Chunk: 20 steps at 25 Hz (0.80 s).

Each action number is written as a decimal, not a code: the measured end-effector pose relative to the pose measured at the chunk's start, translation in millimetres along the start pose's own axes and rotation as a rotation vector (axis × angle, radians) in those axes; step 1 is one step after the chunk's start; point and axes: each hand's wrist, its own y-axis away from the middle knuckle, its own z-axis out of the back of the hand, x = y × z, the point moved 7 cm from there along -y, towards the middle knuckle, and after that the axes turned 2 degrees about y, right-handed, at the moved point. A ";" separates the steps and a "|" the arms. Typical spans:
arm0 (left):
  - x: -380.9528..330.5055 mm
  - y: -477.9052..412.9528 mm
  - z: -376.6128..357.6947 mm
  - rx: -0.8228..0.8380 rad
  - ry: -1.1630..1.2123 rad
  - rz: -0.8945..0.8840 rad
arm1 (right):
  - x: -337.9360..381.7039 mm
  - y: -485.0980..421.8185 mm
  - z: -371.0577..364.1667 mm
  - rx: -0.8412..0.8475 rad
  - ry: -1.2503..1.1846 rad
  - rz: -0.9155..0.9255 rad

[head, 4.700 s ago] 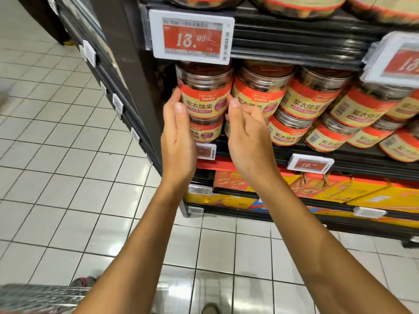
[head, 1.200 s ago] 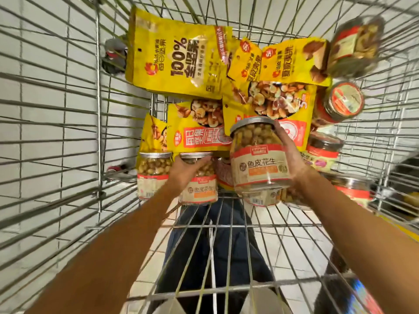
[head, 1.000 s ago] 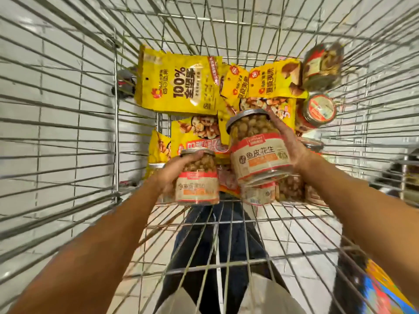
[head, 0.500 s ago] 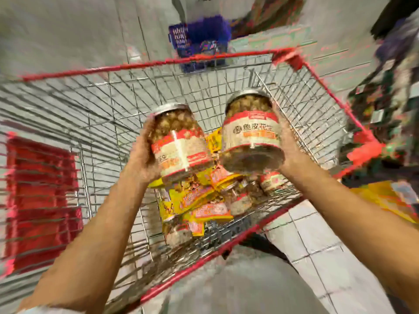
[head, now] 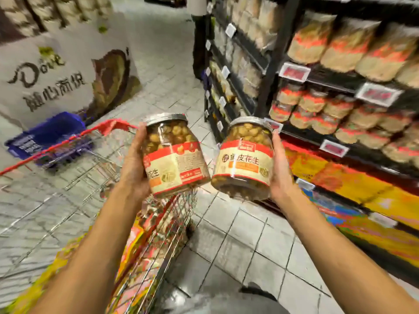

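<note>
My left hand (head: 133, 164) grips a clear jar of coated peanuts (head: 174, 155) with a silver lid and a red and cream label, tilted a little to the right. My right hand (head: 280, 168) holds a second jar of the same kind (head: 243, 159), its label facing me. Both jars are in the air, side by side, above the right rim of the wire shopping cart (head: 95, 155) and close to the shelf of jars (head: 335, 116) on the right. The picture is blurred.
The cart with red trim fills the lower left and holds yellow snack bags (head: 68, 264). A blue basket (head: 49, 134) and a white display stand (head: 68, 71) are behind it. Shelves with price tags (head: 376, 95) run along the right. Tiled floor (head: 244, 245) lies between.
Both jars have been lifted out of the cart and carried to the right, towards the shelves. The view has swung from the cart's inside up to the aisle.
</note>
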 end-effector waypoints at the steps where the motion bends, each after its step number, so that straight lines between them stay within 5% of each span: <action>1: 13.8 -13.2 -25.7 0.033 0.002 0.009 | 22.7 8.0 20.5 -0.024 0.010 0.035; 7: 106.6 -83.7 -195.1 0.250 -0.034 0.110 | 166.4 52.1 151.6 -0.216 0.029 0.247; 15: 171.0 -152.6 -318.5 0.393 -0.104 0.218 | 245.5 73.8 252.3 -0.382 -0.016 0.374; 20: 193.0 -199.4 -389.6 0.544 -0.160 0.236 | 306.0 80.8 285.4 -0.431 -0.009 0.629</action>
